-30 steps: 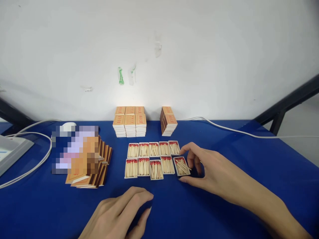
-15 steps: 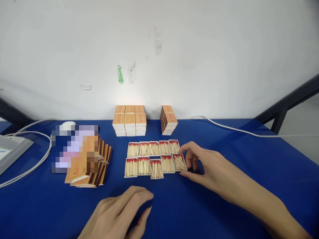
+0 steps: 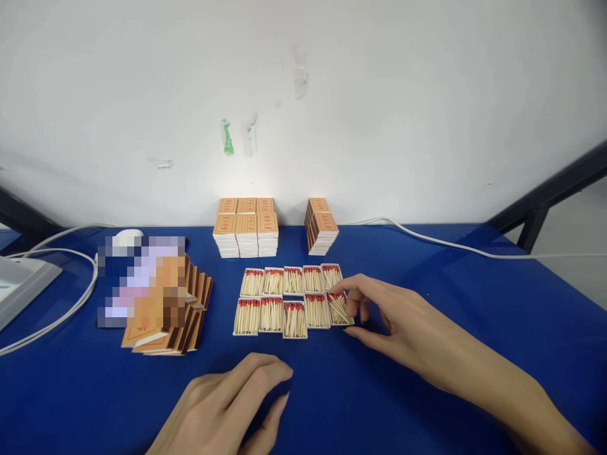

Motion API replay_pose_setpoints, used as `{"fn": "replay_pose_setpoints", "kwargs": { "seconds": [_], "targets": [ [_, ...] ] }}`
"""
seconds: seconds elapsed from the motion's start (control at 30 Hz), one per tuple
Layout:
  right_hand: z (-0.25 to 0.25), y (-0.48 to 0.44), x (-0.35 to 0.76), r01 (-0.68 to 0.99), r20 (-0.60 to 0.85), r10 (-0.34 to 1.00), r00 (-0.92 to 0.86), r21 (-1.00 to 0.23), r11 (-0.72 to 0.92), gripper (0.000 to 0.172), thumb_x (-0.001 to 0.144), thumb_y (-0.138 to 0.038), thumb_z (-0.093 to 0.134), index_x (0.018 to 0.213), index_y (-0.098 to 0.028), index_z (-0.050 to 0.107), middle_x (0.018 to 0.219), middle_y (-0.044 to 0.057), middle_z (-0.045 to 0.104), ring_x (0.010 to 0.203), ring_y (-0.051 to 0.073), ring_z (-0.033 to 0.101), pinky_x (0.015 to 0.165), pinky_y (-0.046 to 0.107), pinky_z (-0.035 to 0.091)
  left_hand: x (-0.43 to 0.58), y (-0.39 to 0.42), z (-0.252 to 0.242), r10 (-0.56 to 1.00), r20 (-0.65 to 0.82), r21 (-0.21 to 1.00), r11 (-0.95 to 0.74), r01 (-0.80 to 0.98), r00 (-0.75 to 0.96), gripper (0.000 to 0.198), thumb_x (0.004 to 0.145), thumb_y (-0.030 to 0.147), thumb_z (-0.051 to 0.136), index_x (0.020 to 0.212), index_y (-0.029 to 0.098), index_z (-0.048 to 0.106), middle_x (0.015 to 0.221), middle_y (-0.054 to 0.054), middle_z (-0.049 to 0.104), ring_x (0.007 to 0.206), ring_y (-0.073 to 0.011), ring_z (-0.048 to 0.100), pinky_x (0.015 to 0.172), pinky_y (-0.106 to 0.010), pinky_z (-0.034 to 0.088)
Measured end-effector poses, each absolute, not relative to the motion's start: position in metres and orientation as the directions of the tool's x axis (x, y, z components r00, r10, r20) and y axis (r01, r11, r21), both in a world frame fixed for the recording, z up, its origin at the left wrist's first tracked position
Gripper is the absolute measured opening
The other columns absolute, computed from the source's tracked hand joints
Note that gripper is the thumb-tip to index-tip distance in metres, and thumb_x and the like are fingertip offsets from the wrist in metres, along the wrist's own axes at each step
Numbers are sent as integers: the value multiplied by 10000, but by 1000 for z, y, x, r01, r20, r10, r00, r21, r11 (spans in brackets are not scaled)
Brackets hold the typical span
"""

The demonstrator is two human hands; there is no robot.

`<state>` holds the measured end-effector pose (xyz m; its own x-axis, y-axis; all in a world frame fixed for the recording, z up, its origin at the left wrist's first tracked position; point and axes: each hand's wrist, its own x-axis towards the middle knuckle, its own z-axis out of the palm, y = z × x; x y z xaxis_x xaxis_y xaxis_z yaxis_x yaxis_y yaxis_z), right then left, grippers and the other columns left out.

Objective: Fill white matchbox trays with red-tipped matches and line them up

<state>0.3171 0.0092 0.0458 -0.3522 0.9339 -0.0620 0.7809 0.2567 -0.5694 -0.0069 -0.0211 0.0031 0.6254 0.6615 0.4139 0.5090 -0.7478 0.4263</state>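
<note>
My right hand (image 3: 403, 319) has its thumb and index finger at the near and far ends of an open matchbox tray (image 3: 338, 308), at the right end of the front row. Matches in that tray lie askew. Two rows of white trays full of red-headed matches (image 3: 246, 317) stretch to its left, the middle front tray (image 3: 294, 320) jutting toward me. My left hand (image 3: 232, 404) hovers or rests near the table in front of the trays, which I cannot tell. Its fingers are loosely bent, with the thumb apart and nothing held.
Closed matchboxes (image 3: 245, 227) stand stacked by the wall, with a smaller stack (image 3: 322, 224) to their right. Slanted matchbox covers (image 3: 192, 316) pile up at left, beside a blurred area and a white mouse (image 3: 128, 237). A white cable (image 3: 441, 247) crosses the blue table (image 3: 474, 303).
The front row of trays has shifted slightly left, along with the tray at my right hand. My right index finger reaches a little further over that tray. My left hand is nearly still.
</note>
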Motion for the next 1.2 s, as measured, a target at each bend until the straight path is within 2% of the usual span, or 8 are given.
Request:
{"fn": "replay_pose_setpoints", "kwargs": {
  "seconds": [0.1,0.27,0.4,0.53,0.63,0.77,1.03,1.2],
  "targets": [
    [49,8,316,786,-34,939,-342,-559,266,366,1074,-375,715,1423,-385,607,1132,-31,724,843,165,662,684,311,495,-7,-21,4,663,416,423,-747,512,623,239,1181,182,477,1366,247,613,1166,-22,827,933,-154,871,658,-230,645],
    [54,9,315,782,61,966,-251,-575,240,275,1114,-470,631,1357,-345,659,1072,-15,745,806,166,660,694,323,511,-7,-23,5,658,421,412,-752,514,625,227,1186,199,471,1355,246,614,1164,-23,831,927,-153,870,665,-221,646],
    [48,15,328,869,129,991,30,-493,38,295,1088,-568,620,1221,-321,712,993,12,761,795,217,682,700,382,515,-8,-24,4,657,438,406,-754,517,613,220,1177,194,488,1344,247,622,1160,-25,833,926,-158,872,663,-210,650],
    [40,21,347,931,73,978,195,-329,-161,455,998,-715,665,1119,-284,752,1060,87,788,837,313,724,689,449,499,-8,-24,2,653,429,413,-756,508,624,234,1156,169,511,1350,239,621,1164,-34,830,932,-169,874,668,-219,663],
    [39,20,353,939,38,978,206,-290,-187,525,957,-781,673,1063,-278,777,1091,110,799,874,351,752,685,455,496,-8,-25,1,662,427,412,-748,519,616,226,1157,173,512,1338,243,629,1155,-29,829,927,-170,874,673,-230,665],
    [39,18,353,939,-43,983,177,-290,-182,482,972,-759,662,964,-296,795,1055,96,819,885,347,767,664,428,493,-9,-24,2,653,436,410,-757,509,620,233,1153,159,505,1334,241,628,1155,-24,826,926,-162,871,677,-229,660],
    [41,19,348,909,-89,977,191,-358,-211,438,988,-708,652,868,-303,771,834,69,796,728,300,724,607,386,444,-9,-25,0,649,435,410,-760,504,624,231,1148,156,514,1331,244,622,1159,-21,819,915,-167,871,657,-249,659],
    [43,20,349,895,-85,984,158,-408,-179,445,997,-701,652,839,-303,775,818,65,795,691,281,702,604,384,442,-8,-27,2,650,440,402,-759,512,619,249,1128,132,505,1316,247,620,1130,-20,823,885,-174,874,609,-256,649]
  ]
}}
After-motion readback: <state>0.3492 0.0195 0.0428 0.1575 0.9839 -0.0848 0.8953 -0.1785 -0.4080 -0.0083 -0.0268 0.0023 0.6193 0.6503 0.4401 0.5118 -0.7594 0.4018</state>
